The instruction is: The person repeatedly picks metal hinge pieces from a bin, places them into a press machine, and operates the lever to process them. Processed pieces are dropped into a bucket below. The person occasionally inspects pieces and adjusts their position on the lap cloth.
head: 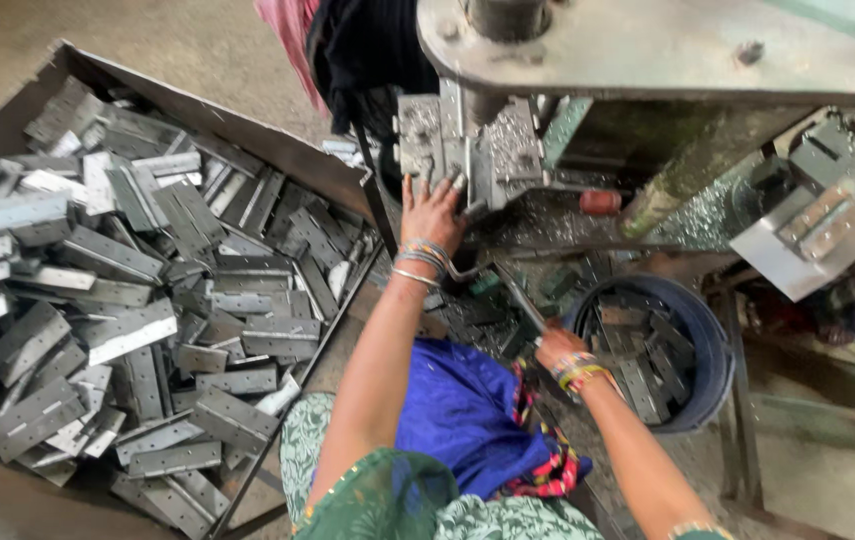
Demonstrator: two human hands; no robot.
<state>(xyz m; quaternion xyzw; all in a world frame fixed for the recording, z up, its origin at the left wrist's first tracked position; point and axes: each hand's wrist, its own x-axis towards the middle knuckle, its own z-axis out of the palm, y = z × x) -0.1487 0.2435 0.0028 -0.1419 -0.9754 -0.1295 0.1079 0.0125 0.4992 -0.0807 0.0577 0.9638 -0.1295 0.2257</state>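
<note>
My left hand [432, 212] reaches up to the press machine [647, 45], its fingers spread against a grey metal hinge plate [425, 140] held at the die block. My right hand [554, 347] is lower, closed around a thin metal lever rod [517, 296] that slants up toward the machine. Both wrists carry several bangles. What lies under the left fingertips is partly hidden by the hand.
A large dark tray [247, 135] at left is heaped with several grey hinge plates [127, 290]. A blue bucket [707, 345] at right holds more hinges. Metal shavings cover the machine bed [687, 215]. Blue cloth [462, 410] lies over my lap.
</note>
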